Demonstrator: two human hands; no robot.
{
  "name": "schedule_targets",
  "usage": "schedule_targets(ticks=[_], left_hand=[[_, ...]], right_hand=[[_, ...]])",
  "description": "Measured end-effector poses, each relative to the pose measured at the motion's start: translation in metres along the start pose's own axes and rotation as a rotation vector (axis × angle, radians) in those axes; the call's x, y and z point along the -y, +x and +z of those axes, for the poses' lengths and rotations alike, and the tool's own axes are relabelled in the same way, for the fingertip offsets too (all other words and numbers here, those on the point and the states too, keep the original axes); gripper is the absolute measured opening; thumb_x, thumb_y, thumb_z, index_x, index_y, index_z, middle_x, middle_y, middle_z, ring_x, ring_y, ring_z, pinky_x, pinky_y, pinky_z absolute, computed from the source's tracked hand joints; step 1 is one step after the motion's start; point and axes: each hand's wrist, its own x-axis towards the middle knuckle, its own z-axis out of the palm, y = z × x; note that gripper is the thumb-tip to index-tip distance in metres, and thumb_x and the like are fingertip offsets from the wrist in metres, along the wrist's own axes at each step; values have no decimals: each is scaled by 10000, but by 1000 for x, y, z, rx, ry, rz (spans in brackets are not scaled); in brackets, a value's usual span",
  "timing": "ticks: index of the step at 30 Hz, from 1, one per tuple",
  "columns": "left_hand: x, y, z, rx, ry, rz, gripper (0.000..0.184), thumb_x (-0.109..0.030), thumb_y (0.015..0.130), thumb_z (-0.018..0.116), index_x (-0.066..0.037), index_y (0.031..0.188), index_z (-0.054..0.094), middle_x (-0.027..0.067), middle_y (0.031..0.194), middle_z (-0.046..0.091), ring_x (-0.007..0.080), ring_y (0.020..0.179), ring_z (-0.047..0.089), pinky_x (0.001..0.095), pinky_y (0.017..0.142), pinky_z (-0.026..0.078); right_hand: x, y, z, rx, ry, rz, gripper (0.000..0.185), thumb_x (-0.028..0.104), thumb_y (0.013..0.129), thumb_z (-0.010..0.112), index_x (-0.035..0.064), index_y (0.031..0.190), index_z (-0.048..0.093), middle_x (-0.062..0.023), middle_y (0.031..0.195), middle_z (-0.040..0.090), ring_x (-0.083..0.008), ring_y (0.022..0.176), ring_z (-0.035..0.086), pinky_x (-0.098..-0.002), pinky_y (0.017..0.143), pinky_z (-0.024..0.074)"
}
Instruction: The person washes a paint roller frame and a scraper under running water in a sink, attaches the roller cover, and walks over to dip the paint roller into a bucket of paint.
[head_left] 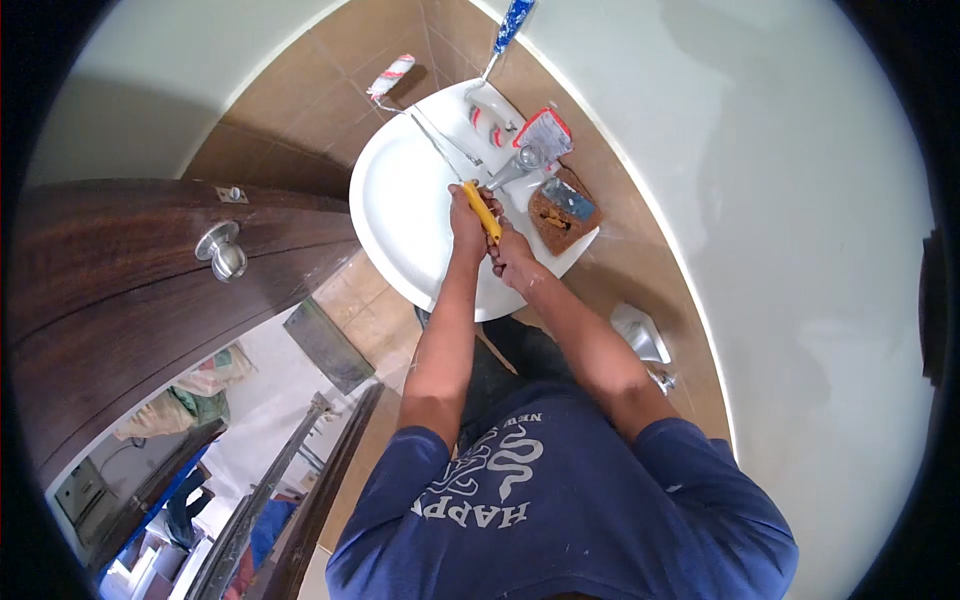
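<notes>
Over the white basin (400,190), the left hand (466,222) and right hand (514,256) are both closed on the yellow handle (480,208) of a paint roller, the right nearer its butt end. The roller sleeve (390,76) sits past the basin's far left edge. A blue-handled roller (512,26) leans at the far edge; a brown block (564,212) rests by the right edge, near the faucet (527,158).

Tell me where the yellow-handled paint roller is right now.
In the head view, its yellow handle is gripped by the left hand and right hand over the washbasin, left of the faucet; its striped sleeve is at upper left.
</notes>
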Motion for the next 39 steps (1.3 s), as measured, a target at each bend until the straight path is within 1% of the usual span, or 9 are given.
schedule_targets(ticks=[3, 9, 15, 18, 21, 25, 28, 34, 39], left_hand=[[-2, 3, -2, 74, 24, 12, 500, -470, 1064, 292, -34, 1197, 498, 83, 901, 569, 192, 721, 571, 330, 696, 511], [9, -13, -1, 132, 361, 245, 235, -142, 1039, 410, -10, 1226, 463, 119, 1092, 624, 183, 986, 614, 319, 892, 498], [22, -11, -6, 47, 232, 156, 291, -259, 1049, 448, -14, 1198, 498, 89, 986, 648, 176, 894, 615, 292, 824, 503], [14, 5, -5, -21, 112, 5, 413, -419, 1065, 362, -38, 1075, 520, 84, 848, 630, 178, 765, 615, 289, 734, 513], [6, 11, 0, -50, 279, 24, 524, -524, 1052, 283, -54, 991, 505, 76, 732, 583, 182, 660, 592, 306, 628, 509], [1, -4, 2, -108, 32, 16, 447, -449, 1067, 309, -48, 1016, 500, 63, 772, 557, 190, 626, 566, 327, 557, 503], [12, -2, 1, -46, 25, 68, 400, -399, 1075, 320, -46, 1083, 508, 63, 802, 555, 187, 675, 572, 320, 614, 511], [35, 51, -24, -66, 271, 206, 412, -414, 1072, 306, -72, 1181, 508, 98, 892, 588, 186, 686, 537, 312, 637, 504], [8, 30, 3, -105, -138, 125, 423, -411, 1069, 265, -61, 1109, 498, 49, 753, 495, 159, 607, 444, 308, 567, 434]], right_hand=[[6, 8, -9, 20, -3, -1, 549, 520, 1027, 318, 147, 670, 504, 19, 562, 447, -114, 438, 381, -316, 422, 295], [-17, 51, -17, -267, -518, -806, 439, 435, 1050, 360, 71, 997, 600, -4, 705, 534, -87, 526, 465, -273, 460, 377], [7, 20, -4, -60, -254, -461, 510, 447, 1046, 377, 25, 1116, 655, -85, 821, 647, -163, 754, 624, -316, 672, 479], [2, 13, 4, -51, -88, -551, 485, 431, 1046, 396, 37, 1108, 671, -86, 827, 657, -164, 683, 625, -314, 641, 490], [-1, 12, -3, -184, -310, -543, 478, 428, 1043, 402, 43, 1102, 679, -101, 835, 663, -178, 670, 632, -323, 643, 499], [-6, -5, -12, -337, -822, -1002, 334, 291, 982, 497, 37, 1089, 686, -208, 902, 693, -362, 847, 672, -450, 759, 513], [10, -17, -7, -330, -783, -730, 289, 215, 937, 521, 38, 1093, 688, -230, 979, 684, -411, 933, 645, -486, 835, 496], [3, 15, 10, -561, -764, -1157, 289, 192, 962, 531, 22, 1129, 695, -224, 1058, 688, -382, 977, 656, -414, 859, 498], [9, 31, 16, -452, -476, -808, 231, 179, 940, 610, 8, 1041, 727, -155, 893, 724, -263, 803, 684, -374, 771, 523]])
